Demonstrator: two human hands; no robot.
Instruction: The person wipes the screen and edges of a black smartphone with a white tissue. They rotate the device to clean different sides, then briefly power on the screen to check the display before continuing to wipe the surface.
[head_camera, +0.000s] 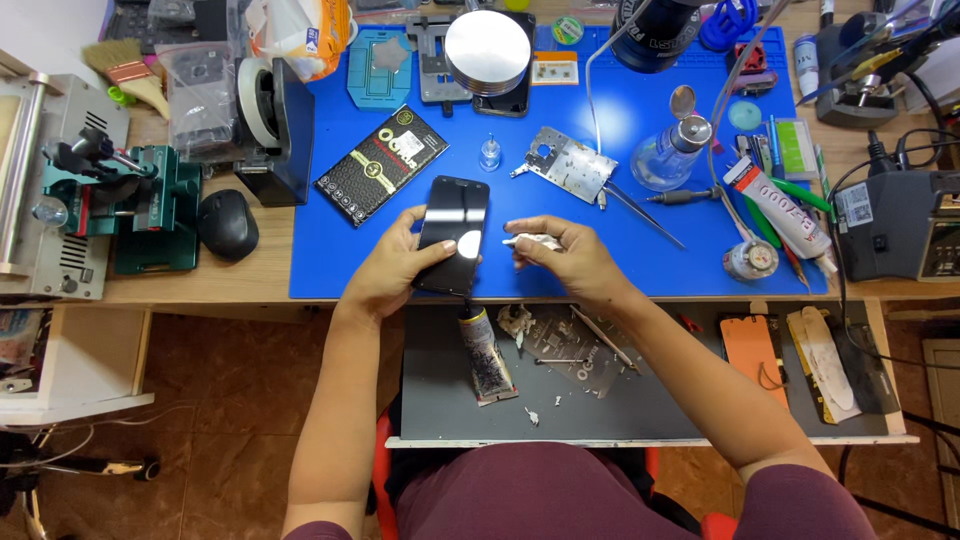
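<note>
A black smartphone (455, 228) lies face up on the blue work mat (620, 130), near its front edge. My left hand (392, 268) grips the phone's lower left side, thumb resting on the glass. My right hand (565, 255), just to the right of the phone, pinches a small white crumpled wipe (530, 241) between its fingers. The wipe is close to the phone's right edge but apart from it.
On the mat: a black packaged screen protector (381, 164), a metal phone frame (565, 163), a small clear bottle (489, 153), a glass dispenser bottle (668, 155), a glue tube (778, 207). A pull-out tray (650, 420) below holds another glue tube (486, 355) and tools. A mouse (227, 224) lies left.
</note>
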